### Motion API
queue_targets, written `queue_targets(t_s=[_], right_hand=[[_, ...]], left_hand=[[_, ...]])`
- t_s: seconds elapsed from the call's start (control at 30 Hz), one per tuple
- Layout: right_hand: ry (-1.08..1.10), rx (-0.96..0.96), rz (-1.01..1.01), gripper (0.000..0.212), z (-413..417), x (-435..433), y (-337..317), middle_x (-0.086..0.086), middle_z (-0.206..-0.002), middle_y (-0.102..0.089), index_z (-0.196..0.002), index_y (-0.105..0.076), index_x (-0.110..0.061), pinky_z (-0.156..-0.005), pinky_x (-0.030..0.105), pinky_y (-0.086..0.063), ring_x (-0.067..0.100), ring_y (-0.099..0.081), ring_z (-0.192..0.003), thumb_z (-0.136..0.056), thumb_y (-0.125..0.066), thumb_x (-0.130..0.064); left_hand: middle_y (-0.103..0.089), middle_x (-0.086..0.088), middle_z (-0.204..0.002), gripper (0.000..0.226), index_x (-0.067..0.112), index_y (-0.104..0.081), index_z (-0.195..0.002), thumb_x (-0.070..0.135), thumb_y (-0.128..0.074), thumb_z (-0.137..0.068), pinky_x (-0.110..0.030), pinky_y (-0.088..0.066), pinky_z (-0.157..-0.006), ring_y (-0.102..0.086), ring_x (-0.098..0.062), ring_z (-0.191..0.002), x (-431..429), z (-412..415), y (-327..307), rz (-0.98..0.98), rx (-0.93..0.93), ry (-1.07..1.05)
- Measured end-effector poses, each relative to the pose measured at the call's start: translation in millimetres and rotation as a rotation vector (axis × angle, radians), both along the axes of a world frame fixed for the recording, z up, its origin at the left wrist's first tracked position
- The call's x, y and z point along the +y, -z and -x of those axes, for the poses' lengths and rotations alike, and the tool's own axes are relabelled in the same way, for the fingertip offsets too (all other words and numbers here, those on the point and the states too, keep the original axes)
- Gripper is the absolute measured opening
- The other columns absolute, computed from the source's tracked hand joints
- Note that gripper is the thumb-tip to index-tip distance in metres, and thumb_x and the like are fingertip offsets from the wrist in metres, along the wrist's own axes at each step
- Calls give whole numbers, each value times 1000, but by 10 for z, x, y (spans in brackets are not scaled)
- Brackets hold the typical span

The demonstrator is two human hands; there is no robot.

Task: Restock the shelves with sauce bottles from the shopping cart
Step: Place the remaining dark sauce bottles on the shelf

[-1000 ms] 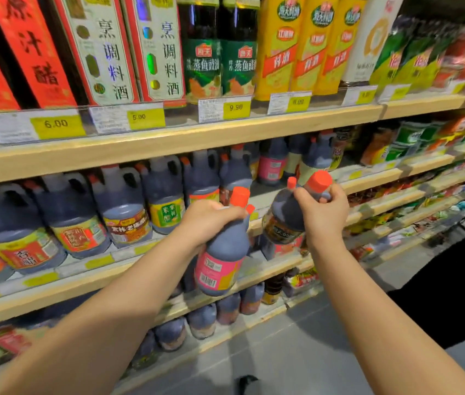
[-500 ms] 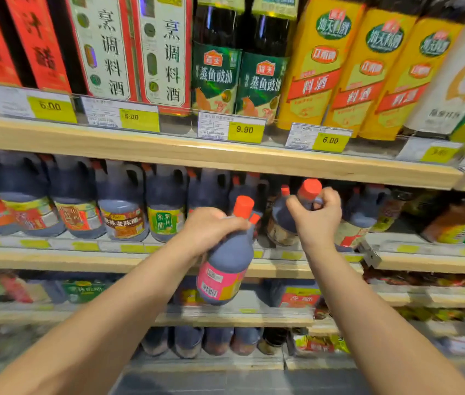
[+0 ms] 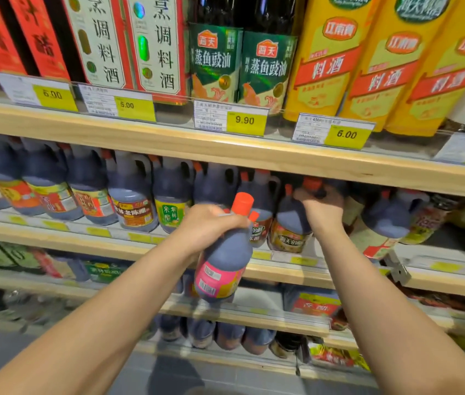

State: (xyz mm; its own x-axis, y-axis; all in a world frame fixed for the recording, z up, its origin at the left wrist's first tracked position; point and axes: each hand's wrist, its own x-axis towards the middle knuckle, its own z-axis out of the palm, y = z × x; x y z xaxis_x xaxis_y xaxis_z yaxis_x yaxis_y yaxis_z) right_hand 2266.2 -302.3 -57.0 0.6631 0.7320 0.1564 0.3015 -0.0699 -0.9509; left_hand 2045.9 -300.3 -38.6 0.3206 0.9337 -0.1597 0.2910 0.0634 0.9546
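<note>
The pink-labelled bottle (image 3: 225,260) in the left hand (image 3: 208,226) is dark with an orange cap. The second bottle (image 3: 291,220), under the right hand (image 3: 321,212), is dark too, its label yellow and orange. Above both hands, yellow price tags (image 3: 244,121) line a pale wooden shelf (image 3: 168,143).

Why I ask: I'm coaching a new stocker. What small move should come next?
Probably set the yellow-label bottle down and release: the right hand grips its top at the shelf front, while the left hand holds the pink-label bottle off it.
</note>
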Motion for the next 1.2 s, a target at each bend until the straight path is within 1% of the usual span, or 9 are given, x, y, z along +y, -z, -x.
queue_targets(t_s=[0.13, 0.23, 0.3, 0.43, 0.6, 0.8, 0.87, 1.0, 1.2], right_hand=[[45, 33, 12, 30, -74, 77, 31, -3, -75, -57, -68, -47, -24, -80, 33, -43, 16, -52, -77, -73, -73, -11], [43, 128, 0, 36, -26, -55, 147, 2, -105, -56, -104, -51, -16, -87, 29, -43, 18, -54, -101, -77, -75, -18], [53, 211, 63, 48, 13, -187, 243, 4, -107, -56, -118, -50, -8, -82, 28, -41, 20, -55, -102, -79, -74, -25], [27, 188, 64, 40, 10, -448, 319, 6, -107, -52, -108, -44, -11, -79, 27, -41, 18, -52, -100, -83, -71, -27], [34, 47, 23, 11, 22, -826, 307, -5, -86, -57, -95, -57, -11, -63, 2, -41, 7, -54, -79, -87, -64, -14], [-104, -95, 123, 7, 363, -1114, 285, -3, -74, -52, -87, -56, -14, -58, 9, -39, 4, -45, -61, -84, -62, -11], [-94, -176, 137, 16, 487, -1182, 337, -4, -86, -58, -96, -57, -20, -65, 17, -41, 4, -53, -72, -82, -64, -20], [-67, -264, 207, 69, 611, -1217, 480, -1, -115, -58, -124, -49, -18, -88, 36, -49, 16, -56, -107, -66, -65, -52], [160, -187, 246, 90, 748, -1165, 585, 7, -136, -39, -138, -29, -12, -99, 45, -43, 28, -38, -129, -66, -78, -33]], left_hand=[[-39, -2, -49, 44, 16, -42, -45, 24, -78, -71, -23, -26, -46, -38, -14, -51, -44, -90, 14, 13, -20, 11], [-37, 4, -40, 49, 18, -40, -40, 24, -78, -71, -21, -25, -42, -36, -10, -45, -61, -159, 7, 5, -2, 39], [-38, 5, -39, 49, 18, -41, -41, 23, -77, -72, -19, -27, -41, -37, -9, -45, -80, -186, -8, 16, 2, 51], [-41, 2, -42, 46, 16, -46, -41, 32, -77, -71, -23, -27, -47, -39, -10, -47, -89, -250, -36, -10, 51, 55], [-52, 7, -39, 38, 16, -56, -48, 30, -67, -81, -19, -32, -46, -44, -6, -41, -84, -328, -102, 49, 8, 92], [-65, 9, -55, 31, 16, -66, -68, 34, -54, -91, -17, -41, -58, -49, -5, -52, -123, -484, -291, 314, -161, 123], [-66, 8, -71, 29, 17, -66, -77, 32, -47, -93, -17, -44, -71, -56, -5, -67, -184, -527, -359, 430, -211, 180], [-60, -1, -84, 28, 11, -62, -82, 28, -43, -92, -25, -46, -84, -57, -11, -82, -331, -611, -458, 631, -283, 228], [-48, -6, -76, 26, 4, -54, -76, 20, -45, -94, -26, -49, -79, -52, -15, -73, -728, -843, -545, 807, -379, 238]])
